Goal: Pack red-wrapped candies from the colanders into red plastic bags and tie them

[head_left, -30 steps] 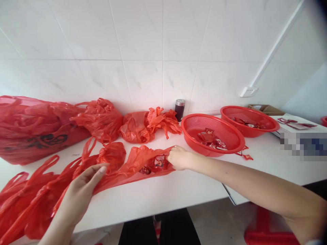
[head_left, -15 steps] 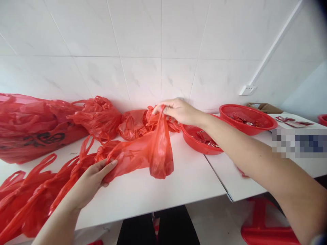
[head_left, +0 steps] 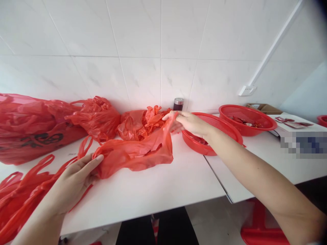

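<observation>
A thin red plastic bag (head_left: 138, 153) is stretched between my two hands, low over the white table (head_left: 163, 194). My left hand (head_left: 81, 173) pinches its left end, thumb on top. The bag's upper right corner is gripped by my right hand (head_left: 186, 122), near the rim of a red mesh basket (head_left: 204, 149). Several red bags with looped handles (head_left: 25, 194) lie at the left, partly behind my left forearm. Crumpled red bags (head_left: 155, 117) are heaped at the wall, just behind the stretched one.
A large red bag with black lettering (head_left: 43, 136) and a stuffed red bag (head_left: 97, 115) stand at the back left. A dark flask (head_left: 178, 104) is by the wall. Another red basket (head_left: 247, 127) holds small wrapped items. A table seam (head_left: 218, 177) runs at right, above a red stool (head_left: 263, 228).
My right hand has moved slightly right and lower, pulling the bag out wider. My left hand has shifted left with its end. The flask has come into sight.
</observation>
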Demonstrator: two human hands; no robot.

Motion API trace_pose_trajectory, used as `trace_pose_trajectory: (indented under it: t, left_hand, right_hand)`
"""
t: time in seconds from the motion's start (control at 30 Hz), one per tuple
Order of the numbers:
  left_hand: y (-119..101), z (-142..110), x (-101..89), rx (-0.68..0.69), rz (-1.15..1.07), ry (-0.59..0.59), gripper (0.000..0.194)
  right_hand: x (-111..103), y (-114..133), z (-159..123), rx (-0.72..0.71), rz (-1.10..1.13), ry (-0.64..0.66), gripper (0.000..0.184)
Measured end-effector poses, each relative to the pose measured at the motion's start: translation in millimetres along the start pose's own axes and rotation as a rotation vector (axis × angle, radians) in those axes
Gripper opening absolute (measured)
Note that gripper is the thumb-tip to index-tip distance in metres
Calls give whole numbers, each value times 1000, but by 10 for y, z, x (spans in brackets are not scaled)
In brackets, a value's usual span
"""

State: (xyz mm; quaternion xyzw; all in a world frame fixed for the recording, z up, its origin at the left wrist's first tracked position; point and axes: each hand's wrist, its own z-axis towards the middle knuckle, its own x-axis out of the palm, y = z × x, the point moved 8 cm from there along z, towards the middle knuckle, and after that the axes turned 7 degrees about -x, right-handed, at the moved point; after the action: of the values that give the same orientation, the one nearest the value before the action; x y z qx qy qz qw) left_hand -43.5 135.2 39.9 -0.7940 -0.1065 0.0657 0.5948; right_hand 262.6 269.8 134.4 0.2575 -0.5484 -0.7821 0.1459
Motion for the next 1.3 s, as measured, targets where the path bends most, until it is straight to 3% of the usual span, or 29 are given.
trace_pose_trajectory:
  t: [0.07, 0.2, 0.27, 0.33, 0.4, 0.5, 0.6, 0.73, 0.87, 0.93, 1.07, 1.17, 1.23, 1.3]
  left_hand:
    - [-23, 6, 60, 11, -10, 13, 29]
    - [43, 7, 121, 13, -38, 19, 27]
    - [138, -18, 108, 9, -18, -1, 27]
    - [249, -54, 117, 6, 35, 6, 28]
    - [355, -86, 154, -5, 111, 31, 30]
    - [461, -94, 230, -28, 182, 68, 35]
    - [490, -56, 262, -40, 161, 57, 36]
    - [469, -27, 192, -28, 94, 32, 35]
    - [395, -100, -29, -35, 17, -43, 32]
    - [324, -150, -104, -48, -44, -61, 37]
    - [84, -179, -40, 20, -118, -23, 40]
    - [-56, -147, 123, 92, -134, 27, 35]
    - [-85, -121, 199, 105, -113, 32, 39]
    - [-87, -101, 214, 97, -83, 15, 42]
  right_hand:
    - [86, -103, -15, 61, 58, 57, 45]
    - [126, -448, -131, 19, -213, -145, 45]
    - [244, -777, -321, 10, -441, -222, 52]
    - [353, -1133, -586, 21, -589, -355, 72]
    - [505, -1503, -818, 136, -669, -380, 81]
    - [759, -1744, -935, 231, -598, -314, 57]
    - [921, -1481, -761, 116, -582, -307, 30]
    - [1026, -1125, -399, -32, -669, -128, 21]
    - [591, -1067, -246, 34, -726, -158, 22]
    - [368, -940, -227, -26, -683, -212, 22]
    - [120, -441, -347, -270, -532, -524, 23]
    - [358, -122, -445, -500, -631, -569, 18]
    - [603, -49, -446, -609, -803, -482, 26]
    - [709, -88, -382, -609, -954, -403, 33]
